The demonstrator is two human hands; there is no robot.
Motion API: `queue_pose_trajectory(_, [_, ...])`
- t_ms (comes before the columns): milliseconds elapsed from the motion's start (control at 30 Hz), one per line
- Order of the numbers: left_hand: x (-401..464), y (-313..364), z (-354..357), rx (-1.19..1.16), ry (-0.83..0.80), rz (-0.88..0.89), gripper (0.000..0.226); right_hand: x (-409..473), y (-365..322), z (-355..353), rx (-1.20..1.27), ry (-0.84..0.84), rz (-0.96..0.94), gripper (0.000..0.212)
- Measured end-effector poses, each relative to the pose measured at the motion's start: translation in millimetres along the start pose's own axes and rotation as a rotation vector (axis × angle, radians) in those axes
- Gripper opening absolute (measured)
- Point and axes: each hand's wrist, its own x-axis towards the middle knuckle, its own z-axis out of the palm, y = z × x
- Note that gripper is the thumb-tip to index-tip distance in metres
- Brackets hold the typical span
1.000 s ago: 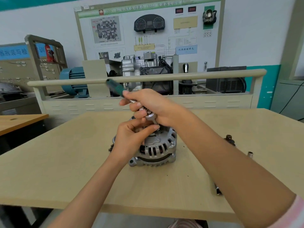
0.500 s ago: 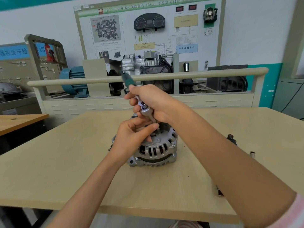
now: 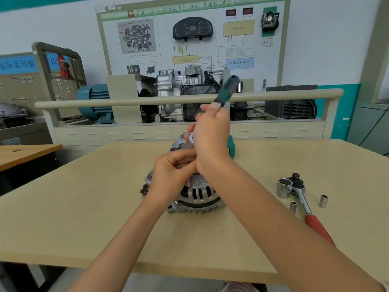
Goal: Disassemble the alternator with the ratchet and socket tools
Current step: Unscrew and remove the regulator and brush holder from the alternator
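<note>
Silver alternator (image 3: 197, 193) sits on the tan surface (image 3: 84, 207), vented housing facing the camera, copper windings visible through the slots, top partly hidden. Green-and-black handled ratchet (image 3: 227, 89) is raised above it, handle tilted up and to the right. Second ratchet with red handle (image 3: 309, 211) lies flat on the right, head next to a large silver socket (image 3: 283, 188). Two small sockets (image 3: 323, 201) stand just beside its shaft.

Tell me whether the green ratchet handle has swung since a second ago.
Yes. The green ratchet handle has swung rightward: it pointed left of the right hand before, and now crosses the beige rail to the right.
</note>
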Motion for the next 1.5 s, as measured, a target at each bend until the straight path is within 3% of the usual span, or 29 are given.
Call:
queue_pose_trajectory(133, [3.4,-3.3,-2.9,0.052,-0.043,-0.026,0.019,13.8,-18.0,-2.4,-0.080,-0.399,0.390,0.032])
queue_pose_trajectory(267, [3.9,-4.0,-5.0,0.038,-0.065,-0.049,0.017,17.0,-23.7,-1.2,-0.272,-0.733,0.544,0.036])
queue_pose_trajectory(367, [3.1,-2.0,-2.3,-0.011,-0.051,-0.024,0.019,14.1,-21.8,-0.8,-0.225,-0.666,0.510,0.034])
queue_pose_trajectory(500, [1.2,-1.2,1.0,-0.023,-0.079,0.052,0.039,2.9,-0.9,-2.1,0.002,-0.193,0.099,0.033])
queue_pose_trajectory(567, [1.5,-0.6,1.0,-0.022,-0.084,0.051,0.039,1.7,3.7,-3.6,0.090,-0.081,0.011,0.033])
queue_pose_trajectory(633, [3.4,-1.1,0.6,-0.028,-0.067,0.021,0.029,6.3,-0.3,-5.2,0.096,-0.156,0.101,0.034])
queue_pose_trajectory(733, [3.9,-3.4,-2.5,0.018,-0.039,-0.051,0.022,14.5,-13.6,-6.2,-0.092,-0.517,0.371,0.034])
queue_pose_trajectory(833, [3.8,-4.8,-5.9,0.013,-0.033,-0.088,0.025,20.1,-21.1,-9.3,-0.218,-0.793,0.503,0.035])
queue_pose_trajectory(933, [2.8,-2.4,-5.0,-0.031,-0.049,-0.080,0.023,18.0,-19.1,-11.4,-0.170,-0.766,0.471,0.034])
queue_pose_trajectory(1100, [1.9,-4.0,-2.2,-0.080,-0.056,-0.049,0.016,0.8,1.3,-13.9,0.122,-0.250,0.090,0.033])
queue_pose_trajectory(1200, [2.9,-5.6,-0.8,-0.035,-0.021,-0.073,0.030,4.8,-0.9,-18.4,0.198,-0.152,0.116,0.035])
queue_pose_trajectory(1300, [4.0,-5.3,-1.2,0.019,-0.043,-0.075,0.020,13.9,-9.7,-20.9,0.094,-0.306,0.263,0.036])
queue_pose_trajectory(1433, [4.9,-8.6,-4.3,0.039,-0.061,-0.081,0.017,23.5,-22.3,-20.1,-0.144,-0.740,0.483,0.034])
queue_pose_trajectory(1500, [3.9,-7.9,-5.4,0.020,-0.050,-0.072,0.015,20.8,-21.0,-17.1,-0.189,-0.799,0.484,0.033])
